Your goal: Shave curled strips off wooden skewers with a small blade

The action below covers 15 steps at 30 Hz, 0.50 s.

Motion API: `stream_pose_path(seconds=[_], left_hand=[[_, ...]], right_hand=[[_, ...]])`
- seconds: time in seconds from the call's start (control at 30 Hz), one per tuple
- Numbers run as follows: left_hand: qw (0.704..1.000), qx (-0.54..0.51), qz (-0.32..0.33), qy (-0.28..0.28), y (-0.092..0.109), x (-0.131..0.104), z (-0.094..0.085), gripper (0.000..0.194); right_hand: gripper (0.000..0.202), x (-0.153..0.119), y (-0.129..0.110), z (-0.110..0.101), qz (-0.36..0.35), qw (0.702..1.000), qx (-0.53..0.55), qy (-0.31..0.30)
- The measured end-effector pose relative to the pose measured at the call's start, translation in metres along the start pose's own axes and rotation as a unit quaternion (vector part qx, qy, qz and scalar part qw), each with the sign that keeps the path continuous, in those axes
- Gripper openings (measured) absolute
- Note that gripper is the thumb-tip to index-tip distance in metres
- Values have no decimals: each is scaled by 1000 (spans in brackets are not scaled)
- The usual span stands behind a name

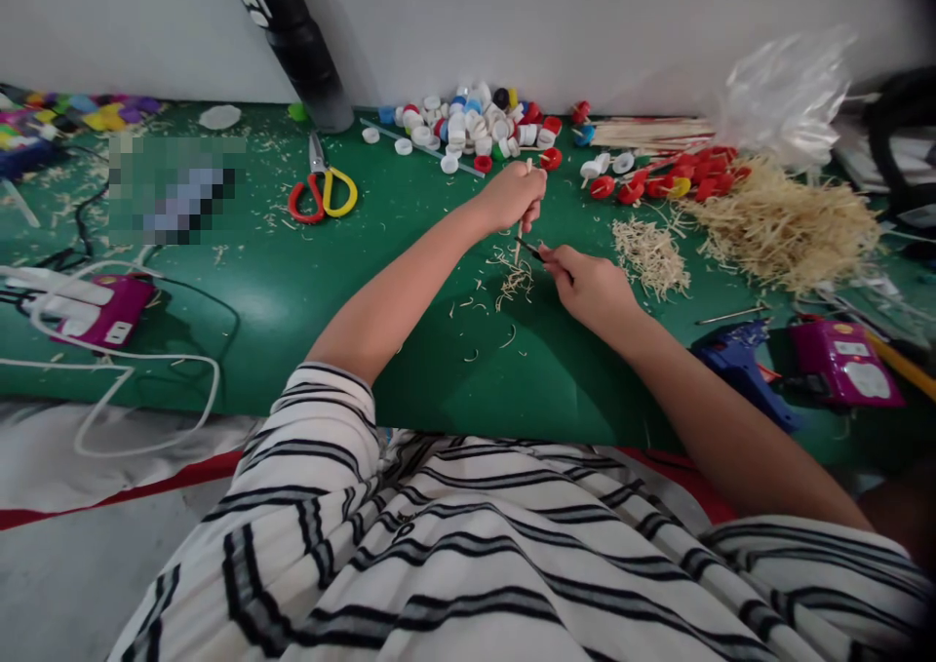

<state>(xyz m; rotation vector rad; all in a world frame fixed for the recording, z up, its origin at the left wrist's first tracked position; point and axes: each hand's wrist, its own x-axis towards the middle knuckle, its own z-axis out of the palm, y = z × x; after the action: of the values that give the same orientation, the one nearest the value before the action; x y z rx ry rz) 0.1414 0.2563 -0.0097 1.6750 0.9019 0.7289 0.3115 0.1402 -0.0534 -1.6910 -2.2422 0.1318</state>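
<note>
Near the middle of the green table [409, 301], my left hand [514, 197] is closed around a thin wooden stick [519, 246], which points down toward the tabletop. My right hand [591, 287] grips a small dark blade [527, 249], its edge against or very close to the lower part of the stick. Curled wood shavings [515, 282] lie below the stick's end. A small heap of shavings [652, 255] sits to the right of my hands, and a red bottle cap [551, 159] lies just beyond my left hand.
Bottle caps [468, 126] are piled at the back, beside a dark bottle [307, 58]. Scissors [322, 189] lie left. Red cap pieces [680, 176], a large fibre heap [794, 223], a blue glue gun [746, 365] and a magenta power block [848, 363] are right.
</note>
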Motion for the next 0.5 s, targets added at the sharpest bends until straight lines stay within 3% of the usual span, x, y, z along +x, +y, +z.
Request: stream_pose_path(seconds=[0.27,0.5], left_hand=[[999,-19,-21,15,-2,-2,-4,28],[999,-33,-28,23,4,-6,-2,30]], right_hand=[[38,-3,3,2,28,999,23,-32],[39,2,-7,2,5,1000,2,-14]])
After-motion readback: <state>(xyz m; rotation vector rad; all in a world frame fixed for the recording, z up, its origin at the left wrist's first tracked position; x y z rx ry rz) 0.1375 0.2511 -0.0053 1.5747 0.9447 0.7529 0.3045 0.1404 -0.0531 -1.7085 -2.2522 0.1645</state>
